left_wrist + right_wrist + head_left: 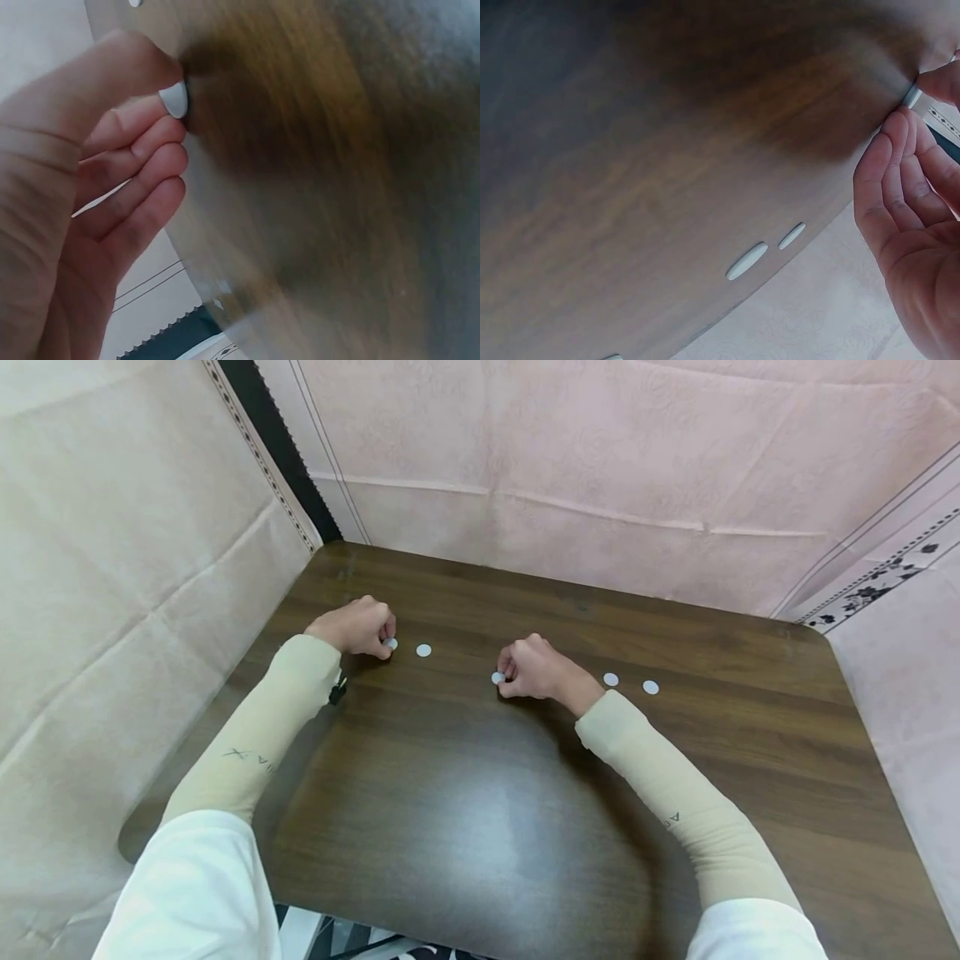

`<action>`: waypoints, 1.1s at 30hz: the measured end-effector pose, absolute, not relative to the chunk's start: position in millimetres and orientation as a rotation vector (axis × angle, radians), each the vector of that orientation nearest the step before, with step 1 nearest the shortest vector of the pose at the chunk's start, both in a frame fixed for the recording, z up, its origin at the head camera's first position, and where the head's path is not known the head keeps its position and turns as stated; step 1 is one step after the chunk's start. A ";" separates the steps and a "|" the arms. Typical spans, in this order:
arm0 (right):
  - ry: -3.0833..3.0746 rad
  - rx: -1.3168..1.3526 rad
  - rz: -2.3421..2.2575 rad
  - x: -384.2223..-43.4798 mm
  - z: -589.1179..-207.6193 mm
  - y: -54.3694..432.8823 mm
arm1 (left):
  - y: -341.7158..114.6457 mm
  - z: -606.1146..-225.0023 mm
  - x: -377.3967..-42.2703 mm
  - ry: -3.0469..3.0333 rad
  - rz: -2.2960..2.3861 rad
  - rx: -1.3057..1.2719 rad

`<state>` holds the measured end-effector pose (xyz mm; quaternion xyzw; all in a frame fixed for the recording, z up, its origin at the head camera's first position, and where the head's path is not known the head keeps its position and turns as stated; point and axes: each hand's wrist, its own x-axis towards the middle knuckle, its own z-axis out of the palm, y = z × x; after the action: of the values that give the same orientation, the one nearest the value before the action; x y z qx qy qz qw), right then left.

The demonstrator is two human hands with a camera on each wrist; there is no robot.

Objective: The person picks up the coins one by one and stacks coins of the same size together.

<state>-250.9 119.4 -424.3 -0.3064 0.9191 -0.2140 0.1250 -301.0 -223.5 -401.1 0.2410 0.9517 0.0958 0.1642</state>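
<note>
Near the far left corner of the counter (420, 760), fingers of the left hand (354, 627) pinch a white disc (392, 644), a second disc (423, 650) just beside; further right, a third disc (497, 677), perhaps touching the counter, is clamped in those of the right hand (537, 669); two more discs (611, 679) lie towards the right edge
</note>
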 end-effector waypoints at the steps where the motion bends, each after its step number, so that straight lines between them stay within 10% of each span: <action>1: 2.678 -0.891 -0.622 -251.1 -424.6 119.3 | -223.7 -401.3 -301.1 2.716 0.268 0.691; 33: 2.679 -0.885 -0.619 -249.7 -425.0 119.5 | -221.5 -397.0 -290.8 2.755 0.206 0.835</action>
<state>-249.7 119.5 -425.0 -0.3038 0.9201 -0.2126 0.1262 -290.8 -221.5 -397.0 0.2871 0.9468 0.0706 0.1273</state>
